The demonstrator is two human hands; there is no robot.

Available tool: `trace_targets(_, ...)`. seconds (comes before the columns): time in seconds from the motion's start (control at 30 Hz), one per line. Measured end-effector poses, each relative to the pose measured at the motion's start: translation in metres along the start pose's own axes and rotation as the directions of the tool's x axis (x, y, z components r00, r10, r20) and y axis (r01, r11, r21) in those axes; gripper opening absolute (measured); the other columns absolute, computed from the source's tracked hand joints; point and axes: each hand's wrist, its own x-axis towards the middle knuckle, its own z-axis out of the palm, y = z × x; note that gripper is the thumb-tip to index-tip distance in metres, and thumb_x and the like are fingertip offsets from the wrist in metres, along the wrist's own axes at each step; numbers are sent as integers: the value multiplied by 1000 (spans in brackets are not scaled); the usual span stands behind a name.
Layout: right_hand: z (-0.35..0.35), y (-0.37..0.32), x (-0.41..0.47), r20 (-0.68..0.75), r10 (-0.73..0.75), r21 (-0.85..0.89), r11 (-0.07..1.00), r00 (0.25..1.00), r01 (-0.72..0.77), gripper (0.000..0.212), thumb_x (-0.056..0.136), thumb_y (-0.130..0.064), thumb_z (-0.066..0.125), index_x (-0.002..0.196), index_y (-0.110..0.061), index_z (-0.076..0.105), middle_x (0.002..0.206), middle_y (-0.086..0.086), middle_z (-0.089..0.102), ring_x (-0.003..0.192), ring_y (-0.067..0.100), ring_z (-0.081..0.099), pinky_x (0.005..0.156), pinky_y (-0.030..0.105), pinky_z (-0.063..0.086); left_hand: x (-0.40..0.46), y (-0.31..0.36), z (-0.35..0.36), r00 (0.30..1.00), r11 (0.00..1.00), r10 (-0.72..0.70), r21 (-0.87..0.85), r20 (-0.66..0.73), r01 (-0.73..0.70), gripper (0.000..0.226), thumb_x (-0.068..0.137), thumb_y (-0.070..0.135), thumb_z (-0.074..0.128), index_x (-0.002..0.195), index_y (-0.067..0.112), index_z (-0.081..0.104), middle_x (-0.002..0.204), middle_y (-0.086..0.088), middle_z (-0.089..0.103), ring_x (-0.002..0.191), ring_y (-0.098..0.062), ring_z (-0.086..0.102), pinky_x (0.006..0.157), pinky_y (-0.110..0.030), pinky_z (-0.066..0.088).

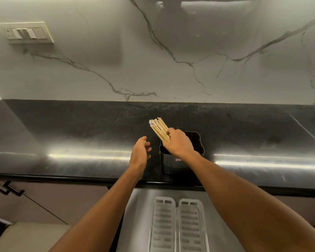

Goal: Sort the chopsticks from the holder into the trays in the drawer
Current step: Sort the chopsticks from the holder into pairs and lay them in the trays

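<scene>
Nearest, two slotted white trays (178, 226) sit side by side in the open drawer (135, 215). Further out on the black counter (80, 128), left hand (140, 151) hovers with fingers loosely spread, holding nothing. Right hand (180, 142) grips the bundle of chopsticks (159, 129), tilted left over the dark holder (171, 164)

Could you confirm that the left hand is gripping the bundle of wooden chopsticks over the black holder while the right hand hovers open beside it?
Not quite: the hands are swapped. In the head view, the right hand grips the bundle of wooden chopsticks over the black holder, while the left hand hovers open beside it.
</scene>
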Motion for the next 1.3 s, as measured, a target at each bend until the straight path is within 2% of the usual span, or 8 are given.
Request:
trace_targets(0.17, 21, -6, 6, -166, 63, -46, 996, 984, -71, 47, 85, -48, 59, 118, -17, 49, 111, 7, 56, 89, 21, 57, 61, 31, 42, 5, -6, -8, 1000, 999, -9, 44, -14, 9, 43, 101, 30, 29, 140, 17, 42, 120, -8, 57, 114, -22, 54, 101, -43, 44)
trace_targets(0.33, 21, -11, 12, -212, 70, -109, 989, 975, -95, 48, 83, -52, 60, 114, -15, 51, 105, 7, 59, 85, 21, 60, 59, 31, 38, 11, -11, -8, 1000, 998, -13, 58, -16, 14, 44, 100, 30, 29, 140, 18, 41, 113, -7, 59, 109, -21, 56, 101, -42, 45)
trace_targets(0.57, 13, -8, 17, -165, -75, -182, 982, 983, 44, 29, 91, -37, 53, 110, -16, 56, 95, 7, 64, 77, 25, 63, 56, 34, 43, 15, -8, -4, 999, 991, 25, 131, 19, -28, 46, 96, 25, 28, 141, 23, 38, 101, -4, 59, 95, -18, 55, 83, -33, 47)
trace_targets(0.77, -8, -4, 27, 5, -103, -238, 966, 995, 101, 28, 93, -35, 52, 110, -12, 56, 98, 11, 66, 81, 27, 64, 74, 44, 55, 14, -2, -8, 1000, 993, 30, 117, -2, -30, 47, 92, 26, 28, 137, 23, 41, 102, -6, 59, 99, -21, 56, 91, -42, 47)
trace_targets(0.87, -24, -4, 33, 71, -81, -166, 982, 994, 92, 24, 94, -34, 53, 104, -12, 56, 86, 5, 64, 73, 19, 61, 73, 39, 55, 13, 4, -11, 999, 993, 45, 111, -8, -44, 43, 94, 25, 29, 134, 23, 44, 103, -7, 60, 100, -22, 57, 94, -45, 47)
trace_targets(0.97, -47, -5, 37, 42, -106, -19, 994, 993, 107, 16, 95, -30, 53, 85, -18, 51, 71, -1, 57, 61, 13, 56, 70, 36, 55, 12, 10, -13, 997, 993, 75, 90, -14, -73, 40, 93, 19, 32, 129, 21, 49, 104, -8, 62, 96, -20, 57, 93, -44, 48)
trace_targets(1.17, -97, -10, 39, -58, -138, 214, 966, 989, 148, 13, 96, -23, 52, 93, -11, 58, 75, -3, 65, 61, 2, 60, 58, 15, 43, 6, 24, -5, 991, 991, 133, 21, 3, -133, 32, 95, 10, 35, 113, 22, 58, 100, -5, 63, 92, -15, 57, 88, -36, 48)
trace_targets(1.3, -109, -8, 34, -71, -70, 319, 944, 995, 89, 23, 97, -21, 49, 95, -2, 62, 88, 10, 71, 74, 18, 67, 71, 26, 51, 3, 31, 5, 979, 978, 201, 50, 44, -203, 23, 95, 10, 46, 108, 20, 63, 98, 3, 66, 89, -8, 59, 85, -32, 47)
